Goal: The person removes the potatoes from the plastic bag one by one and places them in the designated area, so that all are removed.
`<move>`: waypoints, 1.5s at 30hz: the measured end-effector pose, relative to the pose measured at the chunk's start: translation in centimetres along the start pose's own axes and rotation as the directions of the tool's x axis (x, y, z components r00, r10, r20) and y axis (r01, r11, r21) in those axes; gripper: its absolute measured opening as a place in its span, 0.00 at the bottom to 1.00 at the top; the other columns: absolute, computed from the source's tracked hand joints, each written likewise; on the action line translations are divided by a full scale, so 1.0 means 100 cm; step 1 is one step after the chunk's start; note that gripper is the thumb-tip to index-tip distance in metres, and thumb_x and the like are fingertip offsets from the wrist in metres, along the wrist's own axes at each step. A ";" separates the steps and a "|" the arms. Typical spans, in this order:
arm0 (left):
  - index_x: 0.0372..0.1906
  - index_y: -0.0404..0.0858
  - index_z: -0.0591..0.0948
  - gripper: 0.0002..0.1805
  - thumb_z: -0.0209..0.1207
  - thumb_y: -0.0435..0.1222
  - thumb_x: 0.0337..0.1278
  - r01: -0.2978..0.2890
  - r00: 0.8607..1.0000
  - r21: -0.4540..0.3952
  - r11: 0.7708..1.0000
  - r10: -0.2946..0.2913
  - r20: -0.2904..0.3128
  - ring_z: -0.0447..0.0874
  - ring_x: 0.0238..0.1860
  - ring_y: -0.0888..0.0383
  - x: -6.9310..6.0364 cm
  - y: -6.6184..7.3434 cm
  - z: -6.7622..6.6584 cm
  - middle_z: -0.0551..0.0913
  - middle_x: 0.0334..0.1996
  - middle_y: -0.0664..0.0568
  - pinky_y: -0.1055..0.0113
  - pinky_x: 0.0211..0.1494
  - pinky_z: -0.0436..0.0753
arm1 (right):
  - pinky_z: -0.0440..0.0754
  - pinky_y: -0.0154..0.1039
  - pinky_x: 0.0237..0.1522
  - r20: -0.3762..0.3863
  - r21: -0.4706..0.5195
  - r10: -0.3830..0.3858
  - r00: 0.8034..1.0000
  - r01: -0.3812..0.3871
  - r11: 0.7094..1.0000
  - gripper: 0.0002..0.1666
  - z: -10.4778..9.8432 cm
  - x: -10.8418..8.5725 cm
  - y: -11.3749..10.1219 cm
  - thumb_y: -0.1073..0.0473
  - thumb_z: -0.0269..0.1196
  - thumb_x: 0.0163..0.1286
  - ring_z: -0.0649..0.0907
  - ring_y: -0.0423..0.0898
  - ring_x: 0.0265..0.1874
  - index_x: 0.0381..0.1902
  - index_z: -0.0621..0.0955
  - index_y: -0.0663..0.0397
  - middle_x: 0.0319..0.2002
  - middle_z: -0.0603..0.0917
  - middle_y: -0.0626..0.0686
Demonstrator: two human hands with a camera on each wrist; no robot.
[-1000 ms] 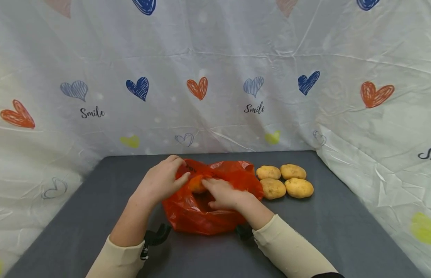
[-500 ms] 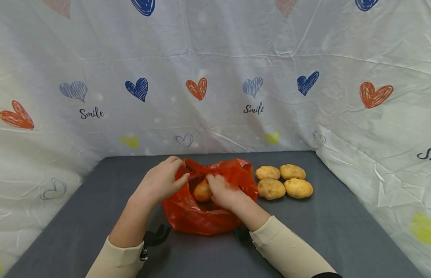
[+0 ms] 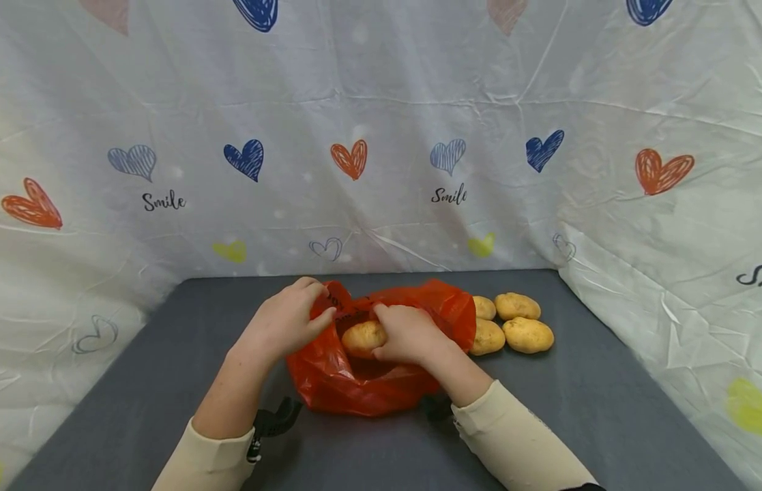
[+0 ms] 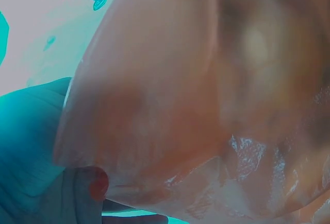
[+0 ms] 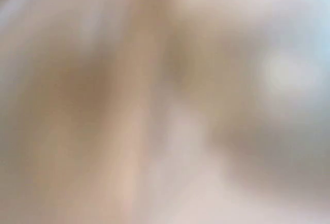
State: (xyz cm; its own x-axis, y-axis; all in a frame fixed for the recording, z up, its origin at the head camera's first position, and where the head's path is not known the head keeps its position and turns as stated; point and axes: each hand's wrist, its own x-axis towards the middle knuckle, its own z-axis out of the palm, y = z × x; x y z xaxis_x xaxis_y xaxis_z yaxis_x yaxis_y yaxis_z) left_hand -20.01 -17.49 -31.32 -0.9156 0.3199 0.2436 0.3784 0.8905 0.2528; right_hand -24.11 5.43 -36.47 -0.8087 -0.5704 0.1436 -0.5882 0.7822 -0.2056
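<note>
An orange-red plastic bag [image 3: 374, 395] lies with its mouth open in the middle of the table. My left hand [image 3: 288, 317] pinches the bag's left rim; in the left wrist view the bag's film [image 4: 149, 105] passes between the fingers and thumb of that hand [image 4: 28, 152]. In the bag's mouth is a yellow potato [image 3: 362, 338], gripped at its right end by my right hand [image 3: 411, 334]. The fingertips of the right hand are partly hidden behind the potato. The right wrist view is too blurred to make out anything.
Several potatoes [image 3: 528, 335] sit in a cluster on the grey table [image 3: 202, 327], right of the bag, whose right side partly covers the nearer ones. A white sheet printed with hearts [image 3: 381, 225] hangs behind the table and along its sides.
The right hand has gone from reaching into the bag to gripping the potato, now higher in the mouth. The bag's right side has spread rightward over the potatoes. The left hand stays in place.
</note>
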 end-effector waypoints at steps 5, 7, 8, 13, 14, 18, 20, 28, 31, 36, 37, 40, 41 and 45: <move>0.56 0.33 0.82 0.20 0.61 0.44 0.70 0.011 1.000 -0.001 1.000 -0.011 0.002 0.81 0.55 0.43 0.000 0.000 -0.001 0.79 0.58 0.40 0.45 0.56 0.82 | 0.80 0.41 0.43 -0.001 0.171 -0.060 0.998 0.059 0.983 0.27 -0.034 -0.017 0.001 0.46 0.77 0.59 0.80 0.41 0.36 0.53 0.82 0.47 0.41 0.84 0.42; 0.57 0.33 0.82 0.21 0.61 0.44 0.70 0.017 1.000 0.003 1.000 -0.017 -0.001 0.81 0.55 0.43 0.000 0.000 -0.002 0.79 0.58 0.40 0.45 0.56 0.82 | 0.80 0.40 0.45 -0.010 0.228 -0.079 0.997 0.079 0.970 0.28 -0.046 -0.024 0.005 0.47 0.76 0.61 0.81 0.39 0.39 0.57 0.82 0.46 0.44 0.84 0.41; 0.57 0.33 0.82 0.21 0.61 0.44 0.70 0.019 1.000 0.005 1.000 -0.019 -0.001 0.81 0.55 0.42 0.000 0.000 -0.002 0.79 0.58 0.40 0.45 0.56 0.82 | 0.80 0.40 0.47 -0.017 0.254 -0.086 0.996 0.087 0.963 0.28 -0.051 -0.027 0.007 0.47 0.76 0.62 0.81 0.39 0.41 0.58 0.83 0.46 0.46 0.85 0.41; 0.58 0.32 0.81 0.22 0.62 0.44 0.70 0.024 1.000 0.014 1.000 -0.024 -0.002 0.81 0.55 0.42 0.001 -0.002 -0.002 0.79 0.58 0.39 0.45 0.56 0.82 | 0.82 0.43 0.49 -0.086 0.351 -0.076 0.993 0.102 0.931 0.28 -0.076 -0.043 0.023 0.50 0.75 0.64 0.81 0.42 0.45 0.61 0.82 0.48 0.50 0.84 0.44; 0.58 0.31 0.81 0.22 0.62 0.44 0.70 0.028 1.000 0.014 1.000 -0.028 -0.001 0.81 0.55 0.42 0.001 -0.002 -0.001 0.79 0.58 0.39 0.45 0.56 0.82 | 0.83 0.43 0.49 -0.105 0.371 -0.067 0.992 0.102 0.923 0.29 -0.080 -0.047 0.026 0.51 0.75 0.64 0.81 0.43 0.46 0.61 0.82 0.49 0.51 0.83 0.46; 0.60 0.31 0.80 0.24 0.62 0.44 0.70 0.036 0.999 0.016 0.999 -0.036 0.000 0.80 0.56 0.42 0.000 -0.003 -0.002 0.78 0.59 0.38 0.44 0.57 0.81 | 0.85 0.46 0.49 -0.163 0.451 -0.012 0.987 0.085 0.888 0.30 -0.094 -0.057 0.040 0.54 0.76 0.64 0.81 0.48 0.49 0.63 0.81 0.52 0.54 0.81 0.50; 0.60 0.31 0.80 0.24 0.62 0.44 0.70 0.041 0.999 0.013 0.999 -0.041 0.003 0.80 0.57 0.41 0.000 -0.003 -0.003 0.78 0.60 0.38 0.44 0.57 0.81 | 0.85 0.48 0.52 -0.173 0.480 0.015 0.985 0.071 0.875 0.31 -0.099 -0.060 0.047 0.54 0.76 0.64 0.80 0.50 0.52 0.64 0.80 0.52 0.56 0.81 0.51; 0.60 0.31 0.80 0.23 0.61 0.44 0.70 0.046 0.999 0.013 0.999 -0.046 -0.001 0.80 0.57 0.40 0.000 -0.006 -0.003 0.78 0.60 0.37 0.43 0.57 0.81 | 0.84 0.47 0.42 -0.095 0.538 0.159 0.983 -0.083 0.839 0.32 -0.119 -0.081 0.073 0.43 0.73 0.65 0.83 0.52 0.47 0.63 0.79 0.45 0.52 0.82 0.52; 0.60 0.30 0.80 0.23 0.60 0.43 0.71 0.055 0.998 0.022 0.998 -0.055 -0.005 0.79 0.57 0.39 0.000 -0.007 -0.005 0.77 0.60 0.36 0.42 0.57 0.80 | 0.83 0.46 0.43 -0.090 0.551 0.190 0.978 -0.110 0.827 0.32 -0.125 -0.091 0.082 0.46 0.73 0.67 0.82 0.53 0.50 0.64 0.76 0.50 0.53 0.82 0.55; 0.62 0.29 0.78 0.25 0.59 0.43 0.71 0.068 0.998 0.042 0.997 -0.068 -0.003 0.79 0.58 0.38 0.000 -0.012 -0.006 0.76 0.62 0.35 0.41 0.58 0.79 | 0.82 0.45 0.46 -0.126 0.561 0.245 0.961 -0.135 0.816 0.33 -0.132 -0.104 0.093 0.50 0.71 0.70 0.81 0.56 0.54 0.66 0.72 0.55 0.59 0.77 0.58; 0.63 0.29 0.78 0.25 0.59 0.43 0.72 0.070 0.998 0.044 0.997 -0.070 -0.001 0.79 0.58 0.37 0.000 -0.012 -0.006 0.76 0.62 0.34 0.41 0.58 0.79 | 0.82 0.45 0.46 -0.131 0.563 0.252 0.959 -0.138 0.815 0.33 -0.133 -0.105 0.095 0.50 0.71 0.70 0.81 0.56 0.54 0.66 0.72 0.55 0.59 0.76 0.59; 0.64 0.28 0.78 0.26 0.59 0.44 0.72 0.077 0.997 0.047 0.996 -0.078 0.006 0.79 0.59 0.37 0.001 -0.013 -0.005 0.76 0.62 0.34 0.40 0.59 0.79 | 0.82 0.45 0.44 -0.129 0.569 0.283 0.951 -0.163 0.806 0.35 -0.134 -0.105 0.097 0.47 0.71 0.69 0.82 0.57 0.54 0.67 0.72 0.53 0.60 0.75 0.59; 0.64 0.28 0.77 0.27 0.60 0.44 0.72 0.080 0.997 0.045 0.996 -0.080 0.007 0.78 0.59 0.37 0.001 -0.014 -0.004 0.76 0.63 0.34 0.40 0.59 0.79 | 0.82 0.45 0.44 -0.126 0.566 0.291 0.948 -0.172 0.806 0.35 -0.134 -0.105 0.097 0.45 0.71 0.69 0.82 0.56 0.54 0.67 0.72 0.53 0.60 0.75 0.59; 0.64 0.28 0.77 0.27 0.59 0.44 0.72 0.083 0.996 0.035 0.996 -0.084 0.012 0.78 0.59 0.37 0.000 -0.014 -0.003 0.76 0.62 0.34 0.40 0.60 0.79 | 0.82 0.47 0.46 -0.086 0.552 0.335 0.938 -0.235 0.800 0.38 -0.132 -0.103 0.098 0.37 0.70 0.66 0.83 0.55 0.55 0.65 0.73 0.50 0.60 0.75 0.57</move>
State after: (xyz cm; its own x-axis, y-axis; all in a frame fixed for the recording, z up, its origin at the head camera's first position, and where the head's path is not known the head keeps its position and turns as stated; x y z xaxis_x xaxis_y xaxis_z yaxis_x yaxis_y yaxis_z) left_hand -20.54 -18.80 -31.38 -0.9456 0.2480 0.2103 0.2957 0.9249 0.2389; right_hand -21.57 22.31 -27.16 -0.9564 -0.2512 0.1491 -0.2775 0.6214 -0.7327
